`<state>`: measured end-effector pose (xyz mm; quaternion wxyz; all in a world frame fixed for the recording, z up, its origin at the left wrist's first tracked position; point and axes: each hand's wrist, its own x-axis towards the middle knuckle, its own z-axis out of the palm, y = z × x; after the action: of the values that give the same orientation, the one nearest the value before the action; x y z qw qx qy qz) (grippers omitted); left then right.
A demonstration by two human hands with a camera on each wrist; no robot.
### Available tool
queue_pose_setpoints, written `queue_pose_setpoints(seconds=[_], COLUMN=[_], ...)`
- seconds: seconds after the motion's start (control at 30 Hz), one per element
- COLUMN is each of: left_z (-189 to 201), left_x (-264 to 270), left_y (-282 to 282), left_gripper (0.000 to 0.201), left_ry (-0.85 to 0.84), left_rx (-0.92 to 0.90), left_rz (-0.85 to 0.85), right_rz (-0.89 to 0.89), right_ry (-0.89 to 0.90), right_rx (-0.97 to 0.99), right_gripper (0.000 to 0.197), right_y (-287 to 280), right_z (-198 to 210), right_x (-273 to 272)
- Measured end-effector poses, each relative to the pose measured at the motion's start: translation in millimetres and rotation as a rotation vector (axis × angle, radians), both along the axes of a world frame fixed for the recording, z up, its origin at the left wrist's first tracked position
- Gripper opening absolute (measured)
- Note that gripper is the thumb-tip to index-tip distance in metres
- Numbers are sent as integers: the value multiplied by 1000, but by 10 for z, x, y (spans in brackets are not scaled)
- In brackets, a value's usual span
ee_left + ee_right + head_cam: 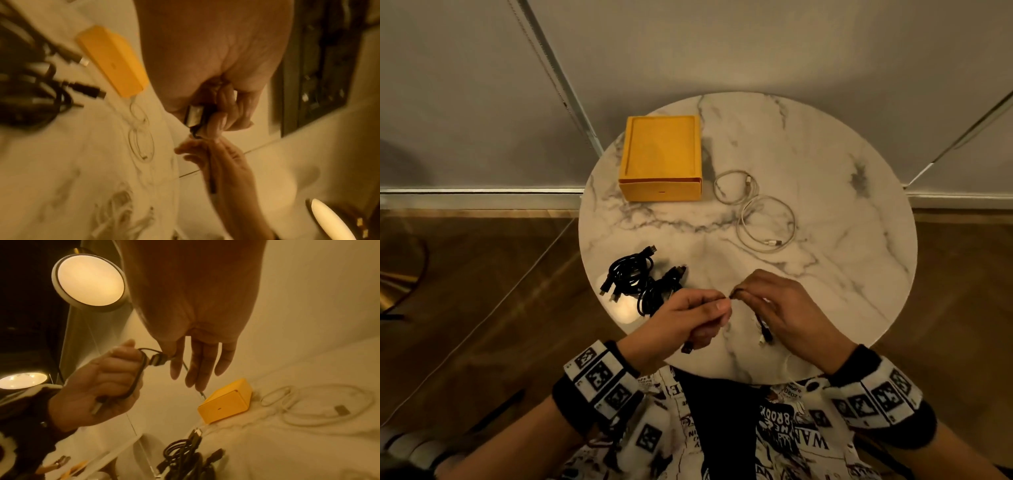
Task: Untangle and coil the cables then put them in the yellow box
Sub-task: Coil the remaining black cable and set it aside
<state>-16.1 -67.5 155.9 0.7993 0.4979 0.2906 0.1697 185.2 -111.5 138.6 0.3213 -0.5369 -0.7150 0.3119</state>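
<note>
a: what were the hands doing, closest in?

b: both were raised over the near edge of the round marble table (825,192). the left hand (688,320) was curled around a short black cable (137,374), with a metal plug poking out below the fist. the right hand (787,308) pinched the cable's other plug between thumb and forefinger, right at the left hand's thumb; its other fingers (205,363) hung straight and loose.

a: so both were grasping the same cable?

b: yes, the left wrapped around it, the right on the tip. another dark lead hung under the right palm, but i couldn't tell where it ran.

a: and beyond the hands?

b: just left of them lay a heap of black cables (640,281), looped and overlapping, plugs sticking out. farther out on the right lay two white cables (756,212), each in a loose ring, the rings touching.

a: the box?

b: the yellow box (661,157) sat at the far left of the table, just beside the farther white ring. it looked open-topped, with nothing visible in it.
</note>
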Motion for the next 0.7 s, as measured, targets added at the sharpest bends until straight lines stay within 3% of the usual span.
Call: queue_pose_setpoints(seconds=[0.17, 0.3, 0.47, 0.7], left_z=[-19, -71, -88, -199], left_x=[59, 20, 27, -52], left_y=[21, 69, 71, 314], left_gripper=[32, 31, 26, 25], left_ry=[-78, -111, -117, 23], left_rx=[-211, -323, -297, -224], left_rz=[110, 238, 207, 251], right_rz=[-35, 42, -94, -108], right_ry=[357, 669, 643, 624], right_rx=[-273, -458, -429, -474], right_gripper=[13, 18, 10, 13], right_y=[-21, -27, 14, 81], right_z=[20, 110, 61, 22], right_x=[-142, -168, -258, -418])
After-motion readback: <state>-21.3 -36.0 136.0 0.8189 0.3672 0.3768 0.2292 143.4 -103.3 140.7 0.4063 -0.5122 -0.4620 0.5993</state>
